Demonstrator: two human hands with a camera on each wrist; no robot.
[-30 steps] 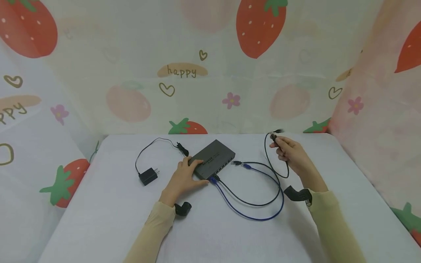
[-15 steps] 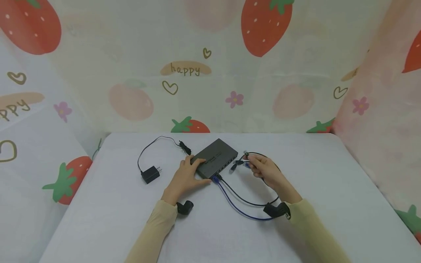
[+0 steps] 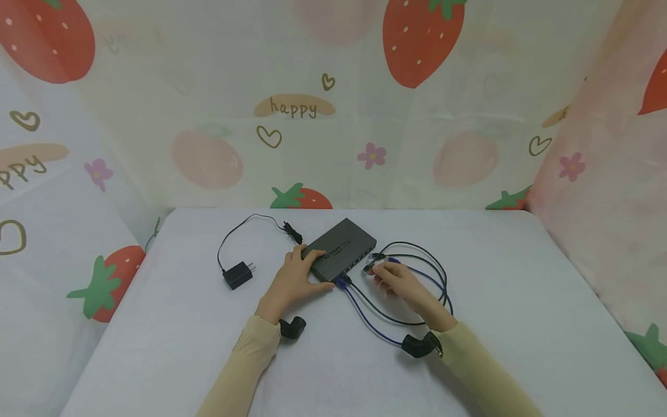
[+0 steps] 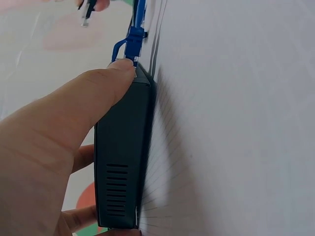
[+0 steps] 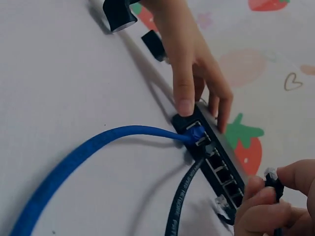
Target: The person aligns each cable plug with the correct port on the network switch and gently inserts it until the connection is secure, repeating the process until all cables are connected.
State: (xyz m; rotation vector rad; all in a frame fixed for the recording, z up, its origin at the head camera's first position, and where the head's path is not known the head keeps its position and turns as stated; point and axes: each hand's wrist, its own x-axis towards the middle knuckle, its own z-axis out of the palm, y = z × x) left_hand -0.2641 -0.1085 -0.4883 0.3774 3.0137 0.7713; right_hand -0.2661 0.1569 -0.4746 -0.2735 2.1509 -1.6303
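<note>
A dark grey network switch lies at an angle on the white table. My left hand grips its left end, the thumb beside the port face and the fingers over the far side. A blue Ethernet cable and a black Ethernet cable are plugged side by side into the ports nearest that thumb. Just off the row of free ports, my right hand pinches the black plug of another Ethernet cable between thumb and fingers. Its clear tip points up and is apart from the switch.
Left of the switch lies a black power adapter, its thin cord curving back to a bundled end near the switch. Loose cable ends and loops lie around the right hand. A patterned cloth hangs behind the table.
My right hand has brought the Ethernet plug left and down from the far right to beside the switch's ports. The left hand stays on the switch.
</note>
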